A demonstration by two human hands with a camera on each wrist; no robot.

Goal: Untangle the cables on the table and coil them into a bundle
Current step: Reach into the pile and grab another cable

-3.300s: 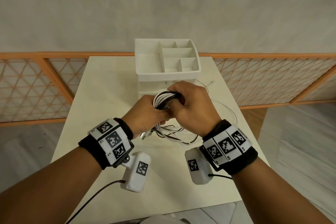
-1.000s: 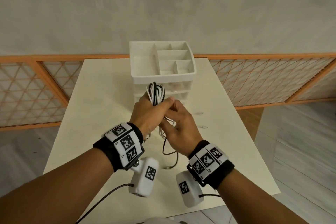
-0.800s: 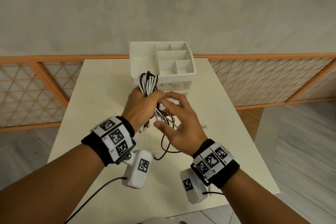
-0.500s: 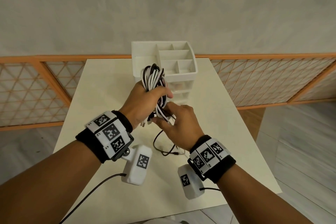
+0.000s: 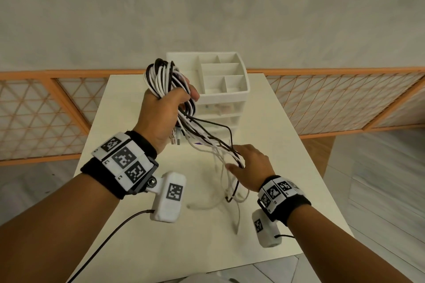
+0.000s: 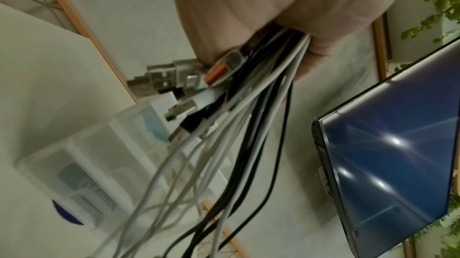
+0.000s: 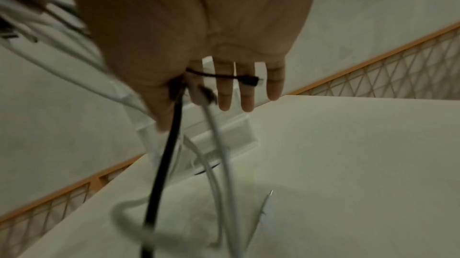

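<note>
My left hand (image 5: 174,101) is raised above the table and grips a coil of black and white cables (image 5: 162,76), whose loops stick up out of the fist. In the left wrist view the cables (image 6: 248,108) hang from the palm beside several USB plugs (image 6: 161,78). The loose tails (image 5: 207,141) slope down and right to my right hand (image 5: 241,163). That hand pinches a black cable (image 7: 171,134) and a white cable (image 7: 216,134) between thumb and forefinger, with the other fingers (image 7: 246,93) straight. The free ends trail on the table (image 5: 138,236).
A white desk organiser (image 5: 230,95) with open top compartments and clear drawers stands at the table's far middle, just behind the coil. An orange lattice railing (image 5: 345,101) runs behind the table. The left wrist view shows a dark screen (image 6: 398,144) at the right.
My left hand has lifted the coil higher. My right hand has left the coil and slid down and right along the tails, drawing them out straight.
</note>
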